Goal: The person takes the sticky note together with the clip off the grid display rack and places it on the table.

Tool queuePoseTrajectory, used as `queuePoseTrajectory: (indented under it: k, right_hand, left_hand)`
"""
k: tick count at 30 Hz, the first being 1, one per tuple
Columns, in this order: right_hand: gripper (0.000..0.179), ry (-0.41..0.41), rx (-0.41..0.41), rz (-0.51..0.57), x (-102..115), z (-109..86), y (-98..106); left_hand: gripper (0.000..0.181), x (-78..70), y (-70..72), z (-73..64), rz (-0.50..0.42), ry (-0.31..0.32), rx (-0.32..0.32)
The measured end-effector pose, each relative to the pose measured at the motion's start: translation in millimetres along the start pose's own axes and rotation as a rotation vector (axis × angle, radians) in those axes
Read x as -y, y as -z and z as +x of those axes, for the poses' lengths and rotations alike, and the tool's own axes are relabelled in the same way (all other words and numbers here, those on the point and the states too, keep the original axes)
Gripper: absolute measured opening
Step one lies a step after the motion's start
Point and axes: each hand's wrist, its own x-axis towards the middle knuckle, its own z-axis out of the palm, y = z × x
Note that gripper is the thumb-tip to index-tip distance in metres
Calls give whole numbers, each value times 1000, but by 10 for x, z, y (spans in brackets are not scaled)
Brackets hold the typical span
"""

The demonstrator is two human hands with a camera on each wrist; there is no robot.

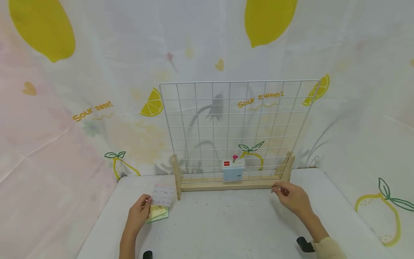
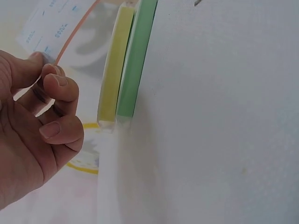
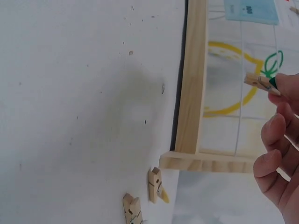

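My left hand [image 1: 138, 213] pinches a thin printed sticky-note pack [image 1: 162, 195] by its edge, raised over the table; its pale printed face and an orange edge [image 2: 77, 31] show in the left wrist view. Just below it lie a yellow sticky-note pad [image 2: 116, 65] and a green one [image 2: 138, 60]. My right hand [image 1: 292, 198] pinches a small wooden clothespin [image 3: 258, 81] with a green decoration, near the stand's right foot. On the white wire grid [image 1: 229, 122] hangs a light blue sticky-note pack [image 1: 233, 174], with a pink-heart clothespin [image 1: 235, 158] at its top.
The grid stands in a wooden base [image 1: 226, 186] at the back of the white table [image 1: 220, 226]. Two more clothespins, one with a yellow decoration [image 3: 155, 185] and one plain-looking [image 3: 132, 209], lie beyond the base's end. Behind everything hangs a lemon-print cloth [image 1: 194, 43].
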Motion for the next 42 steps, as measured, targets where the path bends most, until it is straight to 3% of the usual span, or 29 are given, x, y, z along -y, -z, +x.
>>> queuePoseTrajectory:
  k: [14, 20, 37, 42]
  right_hand:
    - [16, -149, 50, -41, -187, -122, 149]
    - [17, -167, 59, -30, -217, -155, 187]
    - [14, -319, 176, -76, -318, -279, 240]
    - [13, -332, 193, -75, -351, -314, 214]
  left_hand:
    - [20, 72, 106, 10, 78, 60, -9]
    - [23, 82, 159, -12, 67, 101, 14]
    - [22, 155, 192, -29, 130, 121, 5]
    - [23, 161, 198, -27, 133, 134, 19]
